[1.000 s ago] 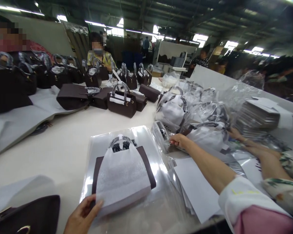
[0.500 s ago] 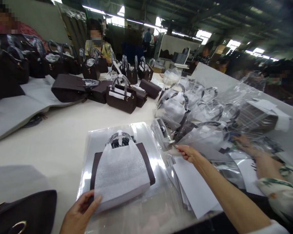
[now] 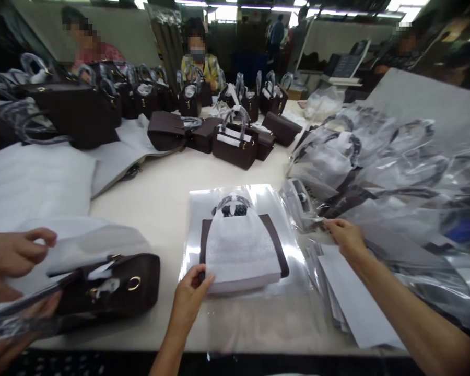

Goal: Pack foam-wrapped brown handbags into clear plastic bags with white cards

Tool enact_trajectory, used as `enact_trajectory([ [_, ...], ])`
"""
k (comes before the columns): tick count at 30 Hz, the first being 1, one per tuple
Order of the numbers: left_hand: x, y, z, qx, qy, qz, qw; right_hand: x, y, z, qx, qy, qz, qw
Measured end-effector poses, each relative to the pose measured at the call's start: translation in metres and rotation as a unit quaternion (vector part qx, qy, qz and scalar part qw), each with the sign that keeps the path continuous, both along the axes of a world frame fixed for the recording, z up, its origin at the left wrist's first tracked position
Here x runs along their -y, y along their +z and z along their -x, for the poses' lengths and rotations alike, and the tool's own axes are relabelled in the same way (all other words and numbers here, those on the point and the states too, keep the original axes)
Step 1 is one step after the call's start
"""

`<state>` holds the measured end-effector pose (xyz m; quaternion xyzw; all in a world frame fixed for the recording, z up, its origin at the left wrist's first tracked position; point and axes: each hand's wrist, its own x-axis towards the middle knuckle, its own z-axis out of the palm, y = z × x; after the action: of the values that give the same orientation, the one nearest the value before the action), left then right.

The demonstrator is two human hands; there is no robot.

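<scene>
A dark brown handbag (image 3: 282, 245) wrapped in white foam sheet (image 3: 238, 245) lies on a stack of clear plastic bags (image 3: 196, 214), its handles (image 3: 233, 204) pointing away from me. My left hand (image 3: 191, 292) pinches the near left corner of the wrapped bag. To the right, my right hand (image 3: 342, 235) has its fingers closed on the near end of a tape dispenser (image 3: 300, 201); the exact grip is small and partly blurred. White paper sheets (image 3: 360, 297) lie just below my right forearm.
Plastic-wrapped bags (image 3: 399, 172) crowd the right side. Brown handbags (image 3: 235, 146) stand and lie across the back. At the left, another person's hands (image 3: 13, 258) are by a brown bag (image 3: 141, 282). Two people (image 3: 199, 62) sit beyond the table.
The view has swung left, so the things appear further right. Another person's hands have come into view at the left, and the arm at the right has left it. My hands keep their places.
</scene>
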<state>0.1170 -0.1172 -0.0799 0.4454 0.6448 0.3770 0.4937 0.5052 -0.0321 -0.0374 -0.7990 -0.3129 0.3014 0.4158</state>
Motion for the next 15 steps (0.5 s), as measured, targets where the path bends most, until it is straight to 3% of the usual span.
enact_trajectory([
  [3, 0.001, 0.0, 0.0, 0.004, -0.001, -0.024, 1.0, 0.03, 0.023, 0.046, -0.143, 0.047, -0.063, 0.987],
  [6, 0.002, 0.003, 0.001, -0.01, -0.011, -0.041, 0.999, 0.067, 0.034, 0.119, -0.328, 0.142, -0.004, 0.934],
  [10, 0.004, 0.005, 0.002, -0.066, -0.025, -0.066, 0.995, 0.094, 0.022, 0.205, -0.421, 0.197, 0.071, 0.883],
  [15, 0.007, 0.002, 0.004, -0.127, -0.032, -0.106, 0.986, 0.095, 0.005, 0.244, -0.409, 0.188, 0.084, 0.889],
])
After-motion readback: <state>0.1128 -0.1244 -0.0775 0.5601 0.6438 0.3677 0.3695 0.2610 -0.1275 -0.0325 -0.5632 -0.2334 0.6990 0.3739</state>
